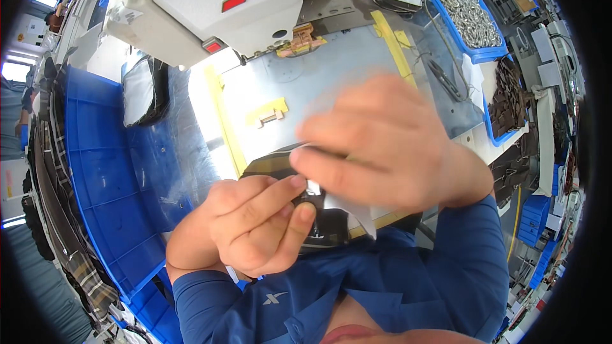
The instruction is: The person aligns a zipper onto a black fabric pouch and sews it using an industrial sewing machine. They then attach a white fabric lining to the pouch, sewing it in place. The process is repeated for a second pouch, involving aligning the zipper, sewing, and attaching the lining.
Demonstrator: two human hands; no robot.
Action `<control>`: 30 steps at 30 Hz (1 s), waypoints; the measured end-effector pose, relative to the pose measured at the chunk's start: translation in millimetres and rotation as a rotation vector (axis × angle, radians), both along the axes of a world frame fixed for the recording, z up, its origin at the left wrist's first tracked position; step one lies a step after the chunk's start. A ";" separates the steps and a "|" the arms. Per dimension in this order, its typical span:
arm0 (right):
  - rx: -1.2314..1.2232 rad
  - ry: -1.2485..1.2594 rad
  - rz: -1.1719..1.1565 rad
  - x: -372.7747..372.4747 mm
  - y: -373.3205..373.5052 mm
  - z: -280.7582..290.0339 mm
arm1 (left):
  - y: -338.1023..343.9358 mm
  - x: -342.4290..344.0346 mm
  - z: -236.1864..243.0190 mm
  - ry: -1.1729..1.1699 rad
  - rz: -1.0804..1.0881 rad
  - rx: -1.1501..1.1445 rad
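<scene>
My left hand (261,223) is closed, its thumb and fingers pinching a dark fabric piece (331,222). A small shiny bit (312,187) shows at the fingertips, too small to name. Just to the right, my right hand (382,146) is raised over the same piece and smeared by motion; whether it grips anything cannot be made out. A white flap (354,210) hangs below the right hand. Beyond both hands is the machine's metal bed (319,83), under the head of a white industrial sewing machine (229,13).
Yellow tape strips (224,121) edge the bed, and a small metal guide (271,118) sits on it. A blue bin (102,178) stands at left beside a black-and-white bundle (143,92). At right are a blue tray (494,54) of metal hooks and brown tabs (510,99).
</scene>
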State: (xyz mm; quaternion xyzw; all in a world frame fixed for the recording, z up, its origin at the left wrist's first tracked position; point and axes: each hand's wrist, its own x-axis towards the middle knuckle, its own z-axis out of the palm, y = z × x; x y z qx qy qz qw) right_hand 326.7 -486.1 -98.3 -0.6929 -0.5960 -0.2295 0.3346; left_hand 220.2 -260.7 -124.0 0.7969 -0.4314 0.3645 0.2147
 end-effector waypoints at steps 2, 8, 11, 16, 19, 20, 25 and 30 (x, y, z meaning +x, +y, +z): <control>-0.044 -0.051 0.092 1.2 -4.2 -4.4 | -1.2 -2.1 -9.2 -0.052 -0.003 0.001; -0.075 0.005 0.192 7.9 -5.2 -5.3 | -3.5 -16.4 -12.3 0.129 0.015 -0.058; -0.047 0.224 0.240 7.7 -4.1 0.9 | 3.6 -10.2 3.1 0.203 0.016 -0.027; -0.074 0.337 0.301 12.0 -5.6 4.2 | 0.8 3.1 3.1 0.129 0.015 -0.123; -0.049 0.178 0.239 10.7 -2.8 -8.5 | 0.6 1.2 8.1 0.176 0.015 -0.096; -0.054 0.149 0.241 12.6 -3.5 -8.3 | 4.2 1.1 15.4 0.203 0.018 -0.061; 0.008 0.133 0.254 7.0 -4.0 -1.3 | 19.3 0.2 35.2 0.417 0.130 -0.336; 0.012 0.135 0.290 5.4 -4.5 0.7 | 19.8 0.9 37.9 0.621 0.129 -0.402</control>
